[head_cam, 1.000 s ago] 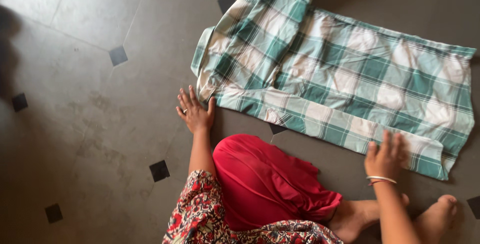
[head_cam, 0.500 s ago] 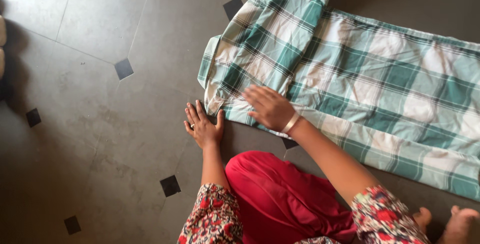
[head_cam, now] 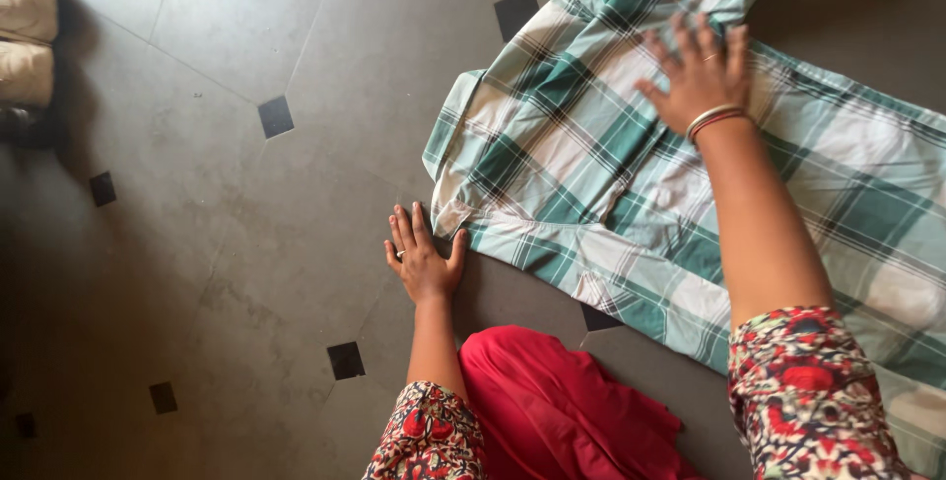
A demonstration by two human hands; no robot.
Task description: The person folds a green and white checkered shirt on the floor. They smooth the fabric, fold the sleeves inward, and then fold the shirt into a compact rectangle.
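Nearest to me, my red trousers (head_cam: 567, 411) fill the low middle of the view, with my floral sleeves (head_cam: 813, 391) on either side, both just short of the checked shirt (head_cam: 591, 174). That shirt, green and white plaid, lies spread on the grey floor (head_cam: 217, 243) and runs from the middle of the view out to the right edge.

My left hand (head_cam: 424, 258) lies flat on the floor, palm down, fingers apart and gripping nothing; its thumb sits just beside the shirt's nearest corner, by the folded collar end. A ring shows on one finger.

Further out, my right hand (head_cam: 700, 71) rests palm down on the shirt's upper part, fingers spread and pressed to the cloth, nothing clamped in its grip. Two bangles (head_cam: 714, 120) circle the wrist, and my bare forearm crosses over the shirt's middle, hiding some of the cloth beneath.

Small black diamond tiles (head_cam: 276, 115) are set in the floor; one lies left of the shirt, one peeks from under its top edge, another from under its near hem. Far to the left of the shirt, at the edge of view, stand pale cushion-like shapes (head_cam: 28, 36), only partly seen.
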